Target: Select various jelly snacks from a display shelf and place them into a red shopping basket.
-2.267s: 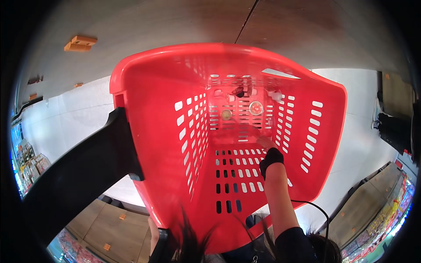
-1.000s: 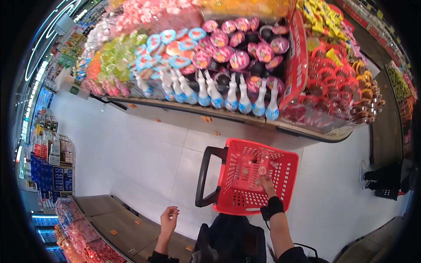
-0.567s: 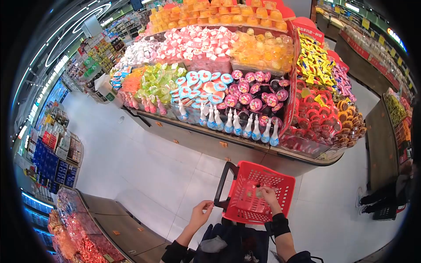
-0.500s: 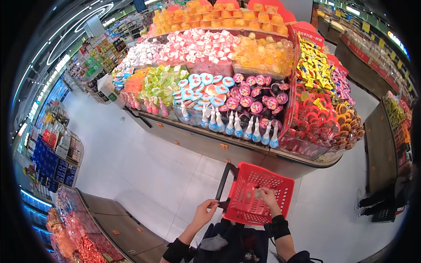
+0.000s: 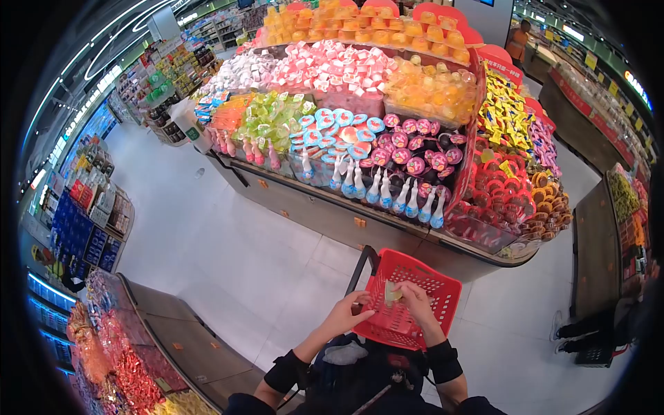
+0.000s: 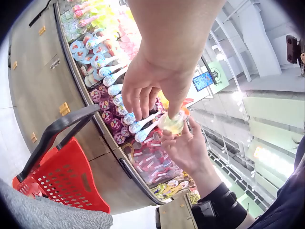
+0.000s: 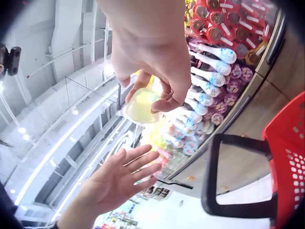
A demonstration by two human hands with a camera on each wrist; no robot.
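A small clear cup with pale yellow-green contents (image 5: pixel 392 294) (image 7: pixel 143 105) is pinched between the thumb and fingers of the right hand (image 5: pixel 415 303) (image 7: pixel 152 59), above the red basket (image 5: pixel 443 289). To its left is the left hand (image 5: pixel 348 315) (image 7: pixel 114 179), palm toward the cup, fingers spread and holding nothing. In the left wrist view the left hand (image 6: pixel 162 78) overlaps the cup (image 6: pixel 172 123); the right wrist view shows a gap between them. The black basket handle (image 5: pixel 363 266) stands beyond the left hand, untouched.
Ahead is a tiered stand of wrapped sweets and jelly cups (image 5: pixel 339 69), with white-and-blue bottle-shaped items (image 5: pixel 373 188) along its front edge. Another sweets counter (image 5: pixel 200 332) stands at lower left. A person's dark-clothed legs (image 5: pixel 588 332) and a dark basket are at right.
The right hand has risen out of the basket with the cup. The left hand has left the basket handle's side and moved right, toward the cup, its fingers spreading. The head view has tilted up.
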